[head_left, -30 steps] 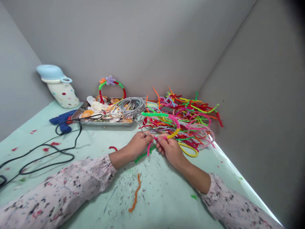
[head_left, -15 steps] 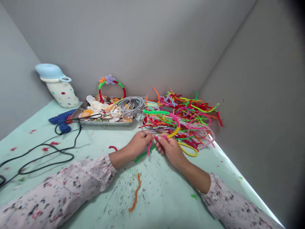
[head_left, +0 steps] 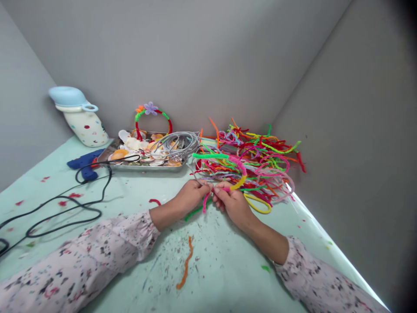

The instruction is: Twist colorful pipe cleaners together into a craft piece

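Note:
Between my two hands is a wire hoop (head_left: pixel 237 164) wrapped in green, pink and yellow pipe cleaners. My left hand (head_left: pixel 193 194) is closed in a pinch at the hoop's near side, where a bare grey wire end (head_left: pixel 194 172) sticks out past the fingers. The loose tail of a pink pipe cleaner (head_left: pixel 205 202) hangs between the hands. My right hand (head_left: pixel 233 203) pinches the pink-wrapped part next to the yellow section. Both sets of fingertips almost meet, and they hide the exact spot where the pink pipe cleaner winds on.
Behind my hands lies a heap of pipe cleaners (head_left: pixel 260 152). A metal tray (head_left: pixel 146 168) holds shells, coiled grey wire (head_left: pixel 182 143) and a flowered hoop (head_left: pixel 170 124). Leftward are a blue glue gun (head_left: pixel 85 161), its black cord and a bottle (head_left: pixel 85 126). An orange pipe cleaner (head_left: pixel 186 265) lies in front.
The hoop has tilted slightly, its green end shifting a little left and down. My fingertips have moved slightly around the pink wrapping; both hands keep their grip.

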`<act>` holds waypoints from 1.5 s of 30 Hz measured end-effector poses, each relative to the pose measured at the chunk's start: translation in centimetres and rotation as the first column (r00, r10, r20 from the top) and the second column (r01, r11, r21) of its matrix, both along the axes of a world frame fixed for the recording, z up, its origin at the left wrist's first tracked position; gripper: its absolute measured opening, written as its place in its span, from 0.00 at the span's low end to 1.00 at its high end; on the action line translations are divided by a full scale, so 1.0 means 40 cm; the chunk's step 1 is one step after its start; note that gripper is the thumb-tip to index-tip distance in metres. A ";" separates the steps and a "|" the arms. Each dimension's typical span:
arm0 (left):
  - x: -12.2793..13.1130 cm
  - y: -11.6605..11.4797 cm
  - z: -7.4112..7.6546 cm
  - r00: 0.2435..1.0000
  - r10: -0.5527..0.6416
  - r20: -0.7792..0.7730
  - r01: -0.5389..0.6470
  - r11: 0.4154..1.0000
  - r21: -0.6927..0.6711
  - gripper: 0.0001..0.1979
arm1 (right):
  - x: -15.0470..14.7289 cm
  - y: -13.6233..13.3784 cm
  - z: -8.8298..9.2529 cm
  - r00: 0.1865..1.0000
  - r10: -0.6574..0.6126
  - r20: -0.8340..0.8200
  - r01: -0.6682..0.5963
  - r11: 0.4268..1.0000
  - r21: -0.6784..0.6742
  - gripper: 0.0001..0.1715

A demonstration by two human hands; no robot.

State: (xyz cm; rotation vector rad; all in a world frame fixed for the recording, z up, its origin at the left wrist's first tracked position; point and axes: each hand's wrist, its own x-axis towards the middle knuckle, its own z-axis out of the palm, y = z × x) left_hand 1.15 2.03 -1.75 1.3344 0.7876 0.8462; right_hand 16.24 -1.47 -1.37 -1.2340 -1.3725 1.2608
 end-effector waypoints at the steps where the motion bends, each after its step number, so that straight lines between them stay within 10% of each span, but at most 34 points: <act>1: 0.000 -0.002 0.006 1.000 -0.012 0.011 0.012 1.000 -0.014 0.14 | 0.000 0.000 0.001 1.000 0.001 0.001 -0.001 1.000 0.007 0.14; 14: -0.002 -0.026 0.043 0.995 0.097 -0.029 -0.096 0.995 0.032 0.14 | 0.006 0.010 -0.004 0.990 -0.055 -0.132 0.052 0.998 -0.032 0.14; 24: 0.000 -0.015 0.002 0.971 0.226 -0.075 -0.217 0.969 0.115 0.09 | 0.012 0.022 -0.021 0.961 -0.068 -0.269 0.051 0.996 -0.071 0.12; 45: -0.017 -0.027 0.013 0.939 0.282 -0.196 -0.179 0.889 0.421 0.07 | 0.017 0.023 -0.021 0.954 -0.023 -0.298 -0.009 0.994 -0.105 0.08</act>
